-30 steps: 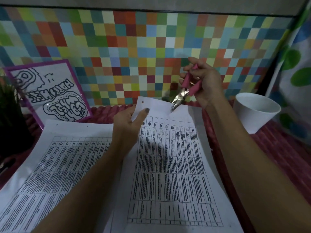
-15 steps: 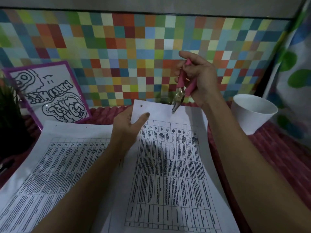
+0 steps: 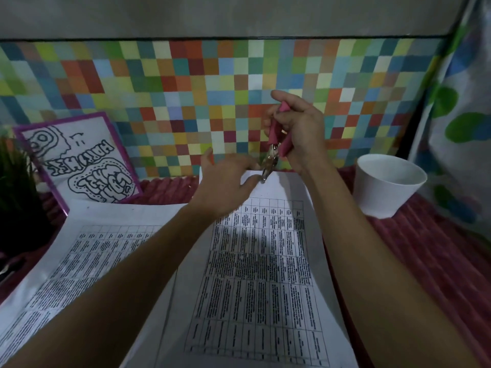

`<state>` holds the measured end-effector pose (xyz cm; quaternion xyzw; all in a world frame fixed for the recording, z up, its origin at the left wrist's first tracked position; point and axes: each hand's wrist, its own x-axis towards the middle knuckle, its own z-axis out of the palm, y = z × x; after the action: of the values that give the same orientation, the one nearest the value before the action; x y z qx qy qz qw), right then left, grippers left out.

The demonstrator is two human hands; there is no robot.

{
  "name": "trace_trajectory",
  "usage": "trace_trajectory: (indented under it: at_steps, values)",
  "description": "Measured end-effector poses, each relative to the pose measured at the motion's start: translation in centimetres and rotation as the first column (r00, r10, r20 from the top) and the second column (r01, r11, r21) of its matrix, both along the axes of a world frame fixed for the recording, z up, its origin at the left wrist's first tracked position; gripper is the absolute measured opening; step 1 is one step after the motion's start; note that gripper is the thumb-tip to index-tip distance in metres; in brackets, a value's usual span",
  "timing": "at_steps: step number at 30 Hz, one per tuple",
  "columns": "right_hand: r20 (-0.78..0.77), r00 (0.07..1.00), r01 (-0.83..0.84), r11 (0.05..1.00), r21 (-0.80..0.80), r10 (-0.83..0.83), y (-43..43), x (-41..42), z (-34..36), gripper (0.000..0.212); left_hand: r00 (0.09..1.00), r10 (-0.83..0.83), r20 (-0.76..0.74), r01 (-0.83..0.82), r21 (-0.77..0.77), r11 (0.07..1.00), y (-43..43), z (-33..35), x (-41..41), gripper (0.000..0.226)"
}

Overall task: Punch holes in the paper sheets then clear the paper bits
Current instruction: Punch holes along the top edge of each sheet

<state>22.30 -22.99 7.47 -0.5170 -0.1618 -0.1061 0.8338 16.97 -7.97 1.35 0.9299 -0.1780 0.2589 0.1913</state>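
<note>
A printed table sheet (image 3: 260, 274) lies in front of me, its far edge lifted. My right hand (image 3: 297, 131) grips a pink-handled single hole punch (image 3: 273, 147), held nearly upright with its metal jaws on the sheet's top edge near the middle. My left hand (image 3: 225, 181) rests on the top of that sheet, fingers stretched right until they almost touch the punch jaws. A second printed sheet (image 3: 79, 258) lies flat to the left, partly under my left forearm. No paper bits are visible.
A white cup (image 3: 388, 189) stands at the right on the red ribbed mat (image 3: 425, 248). A purple-framed drawing (image 3: 79, 160) leans on the colourful checkered wall at the back left. A dark potted plant (image 3: 16, 187) sits at the far left.
My left hand has slid from the sheet's top left corner toward the punch, covering the earlier hole. The punch has tilted more upright and stays on the top edge.
</note>
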Motion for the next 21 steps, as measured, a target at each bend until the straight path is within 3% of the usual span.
trace_trajectory:
  at_steps: [6, 11, 16, 21]
  values:
    - [-0.056, 0.998, 0.017, 0.997, 0.075, -0.013, -0.5, 0.5, 0.1, 0.039, 1.000, -0.014, -0.010, 0.011, -0.221, 0.975, 0.0, 0.0, 0.4, 0.009]
    - [-0.097, 0.995, -0.002, 0.999, 0.036, 0.006, -0.3, 0.2, 0.1, 0.039, 0.998, -0.005, 0.061, 0.017, -0.189, 0.982, 0.1, -0.5, 0.5, 0.015]
    - [-0.066, 0.997, 0.024, 0.999, -0.033, -0.026, -0.8, -0.2, 0.1, 0.038, 0.992, -0.125, 0.001, 0.121, -0.255, 0.959, 0.2, -1.0, 0.7, 0.016]
    - [-0.067, 0.997, -0.042, 0.999, 0.026, 0.044, 0.0, -0.7, 0.4, 0.039, 0.996, -0.022, 0.087, 0.042, -0.234, 0.971, 0.2, -1.1, 0.5, 0.017]
